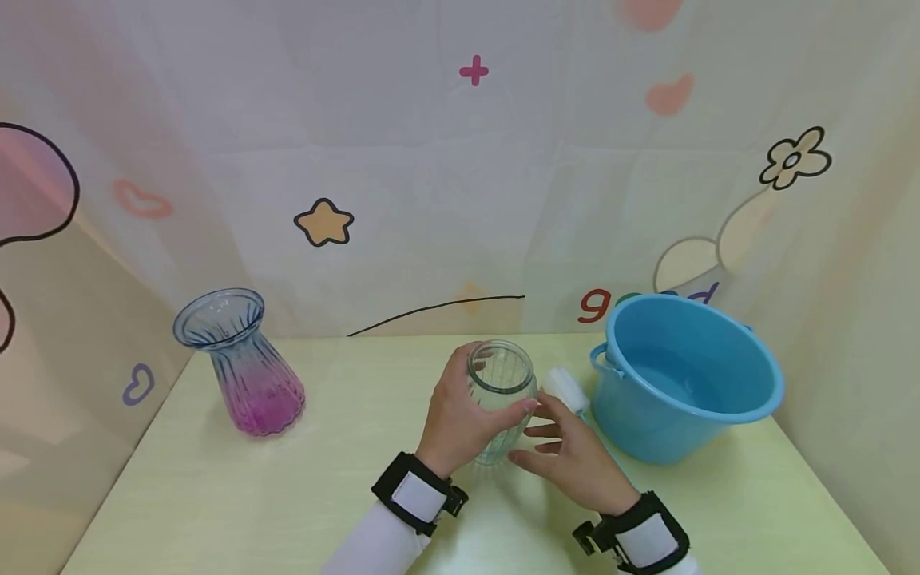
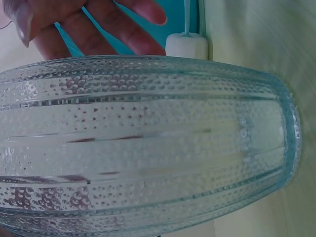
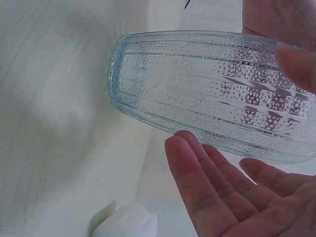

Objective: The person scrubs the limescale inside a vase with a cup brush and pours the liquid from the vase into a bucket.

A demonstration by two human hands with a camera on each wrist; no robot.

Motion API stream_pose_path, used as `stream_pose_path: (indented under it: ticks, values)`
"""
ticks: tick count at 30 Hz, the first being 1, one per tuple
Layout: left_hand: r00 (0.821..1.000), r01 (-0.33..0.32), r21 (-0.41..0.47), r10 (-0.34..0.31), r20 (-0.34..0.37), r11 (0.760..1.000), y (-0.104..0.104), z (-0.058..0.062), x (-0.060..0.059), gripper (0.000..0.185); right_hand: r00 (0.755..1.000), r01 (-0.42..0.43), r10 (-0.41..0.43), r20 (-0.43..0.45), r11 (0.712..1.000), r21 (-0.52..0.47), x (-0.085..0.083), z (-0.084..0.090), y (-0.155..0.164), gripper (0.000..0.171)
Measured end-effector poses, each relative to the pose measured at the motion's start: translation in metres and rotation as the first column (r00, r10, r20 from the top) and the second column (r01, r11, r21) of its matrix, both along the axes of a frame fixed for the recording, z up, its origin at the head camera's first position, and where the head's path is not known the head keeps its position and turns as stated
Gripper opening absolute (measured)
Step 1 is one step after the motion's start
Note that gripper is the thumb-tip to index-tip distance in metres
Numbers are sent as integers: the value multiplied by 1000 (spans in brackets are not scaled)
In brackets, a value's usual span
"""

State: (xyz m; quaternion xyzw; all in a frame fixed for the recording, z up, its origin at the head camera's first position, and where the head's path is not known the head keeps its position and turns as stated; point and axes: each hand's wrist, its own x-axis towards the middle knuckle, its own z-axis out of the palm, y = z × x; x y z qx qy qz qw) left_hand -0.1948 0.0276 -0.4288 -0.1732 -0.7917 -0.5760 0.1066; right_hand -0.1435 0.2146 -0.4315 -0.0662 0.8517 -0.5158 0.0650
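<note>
My left hand [image 1: 449, 423] grips a clear glass jar [image 1: 501, 398] around its upper body, with the thumb across the front. The jar stands nearly upright, its base close to the table. Vertical ribs and a dotted texture cover its wall in the left wrist view. My right hand [image 1: 582, 467] is at the jar's right side, palm toward it, fingers loosely extended with the fingertips right at the glass. Behind that hand lies a brush [image 1: 565, 390] with a white head and a light blue handle, partly hidden.
A light blue bucket [image 1: 664, 435] stands to the right, just beyond the brush. At the left of the pale table [image 1: 345, 479] is a fluted glass vase [image 1: 255, 379], blue above and pink below. A printed curtain [image 1: 402, 160] hangs behind the table.
</note>
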Motion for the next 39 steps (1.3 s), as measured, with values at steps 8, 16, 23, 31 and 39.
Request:
stream_pose_path:
  ticks: [8,16,23,31,39]
  values:
    - [1000,-4,-1,4,24,1000,-1,-3,1,89,1000,1,-1,15,999,37,9,3,2,85]
    - [999,19,4,-19,30,1000,2,-3,3,88,1000,-8,8,-3,995,95,22,11,13,78]
    - [1000,6,-11,-6,8,1000,1,-1,0,87,999,39,-43,22,990,133,29,15,34,71]
    - [1000,1,-21,-1,13,1000,0,-2,-1,88,990,106,-127,66,959,262,41,13,66,68]
    - [1000,-14,-46,14,-1,999,-2,-2,-1,88,980,153,-187,63,922,355,51,10,93,66]
